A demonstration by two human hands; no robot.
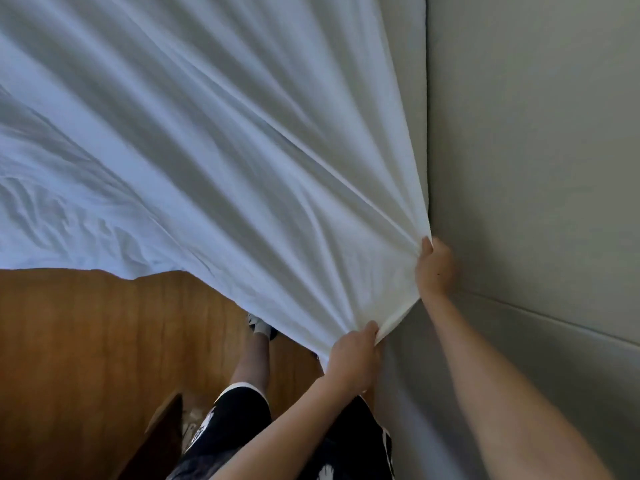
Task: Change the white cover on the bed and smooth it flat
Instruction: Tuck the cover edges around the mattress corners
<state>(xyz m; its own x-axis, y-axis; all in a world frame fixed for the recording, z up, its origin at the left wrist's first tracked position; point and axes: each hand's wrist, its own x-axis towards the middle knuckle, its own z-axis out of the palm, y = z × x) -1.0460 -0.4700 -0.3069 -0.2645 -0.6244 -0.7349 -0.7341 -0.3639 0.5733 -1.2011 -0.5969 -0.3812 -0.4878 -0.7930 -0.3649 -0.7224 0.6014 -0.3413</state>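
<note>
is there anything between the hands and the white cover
No. Both hands already grip it directly: the right hand pinches the gathered edge of the white cover beside the grey padded wall, and the left hand holds the edge lower down.

The white cover (207, 133) stretches away from my right hand (434, 268) and left hand (353, 358), its corner bunched between them, creases fanning outward.

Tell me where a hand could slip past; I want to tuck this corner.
Free: the gap between the cover edge and the grey wall, above the right hand; the wood floor below the hanging edge. Crowded: the corner between both hands, left hand included.
</note>
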